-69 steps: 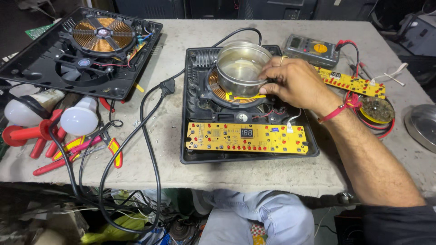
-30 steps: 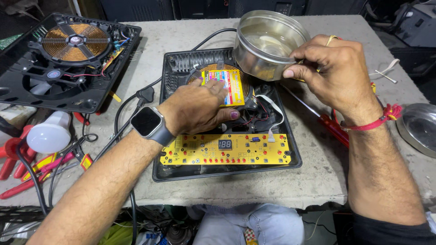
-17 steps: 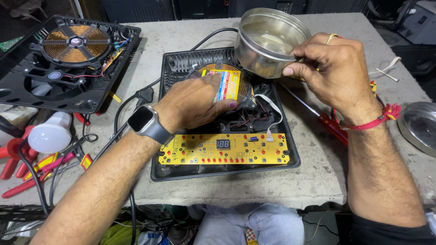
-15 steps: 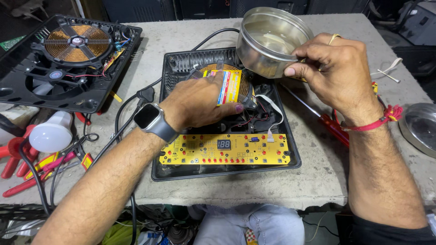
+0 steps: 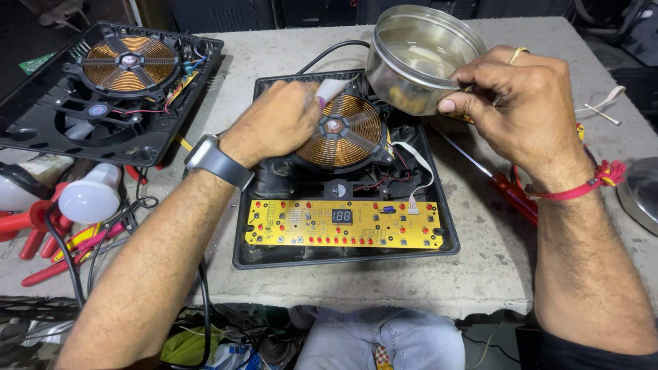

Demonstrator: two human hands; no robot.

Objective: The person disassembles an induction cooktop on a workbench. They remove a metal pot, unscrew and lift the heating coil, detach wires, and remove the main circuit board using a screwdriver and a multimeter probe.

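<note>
Gripping a steel pot by its rim, the right hand is held above the far right corner of the opened cooker; the fingers are curled over the near rim, the thumb is pressed against the pot's outer wall, and the pot is tilted slightly toward the camera. A ring is worn on one finger of that hand, and a red thread is tied round the wrist.

The left hand is laid over the left edge of the copper coil, its fingers closed round a small pale, crumpled piece; what that piece is cannot be told. A watch with a dark strap is worn on the left wrist.

The coil is seated in the middle of the cooker's black tray, which is set on a grey stone table. A yellow board with a small display and rows of red dots is laid just in front of the coil, along the near side of the tray. A black cable is run from the tray's far edge.

A second cooker, also opened, with its own coil, is placed at the table's far left. A red screwdriver is laid just right of the tray, partly hidden under the right wrist. White bulbs and red-handled tools are seen at the left edge.
</note>
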